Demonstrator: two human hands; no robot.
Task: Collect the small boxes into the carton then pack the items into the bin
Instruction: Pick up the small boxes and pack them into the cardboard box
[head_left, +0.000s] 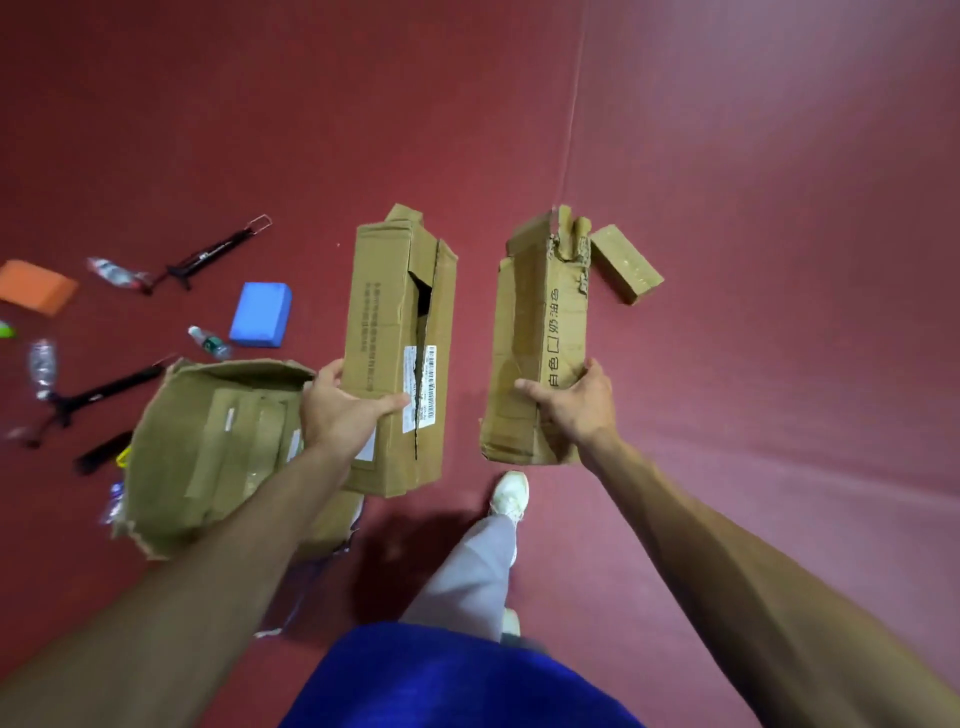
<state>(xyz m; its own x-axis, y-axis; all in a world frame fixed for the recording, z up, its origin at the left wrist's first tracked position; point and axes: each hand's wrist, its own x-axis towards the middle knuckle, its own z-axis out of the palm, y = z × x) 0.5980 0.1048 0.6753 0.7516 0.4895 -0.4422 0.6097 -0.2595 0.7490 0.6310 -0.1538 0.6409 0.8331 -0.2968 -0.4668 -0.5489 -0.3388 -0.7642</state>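
Observation:
My left hand (345, 410) grips the near end of a long labelled cardboard box (387, 332) with a torn seam, held above the red floor. My right hand (574, 402) holds a second long, torn cardboard box (530, 332) with printed characters on its side. Below my left forearm a large open carton (171, 441) lies on the floor, with flat cardboard boxes inside it. A small brown box (626, 262) rests on the floor just beyond the right-hand box.
Scattered at left on the floor: a blue foam block (261, 314), an orange block (35, 286), crushed plastic bottles (41, 366), a small bottle (208, 341) and black folding stands (205, 257). My shoe (510, 493) steps forward between the held boxes.

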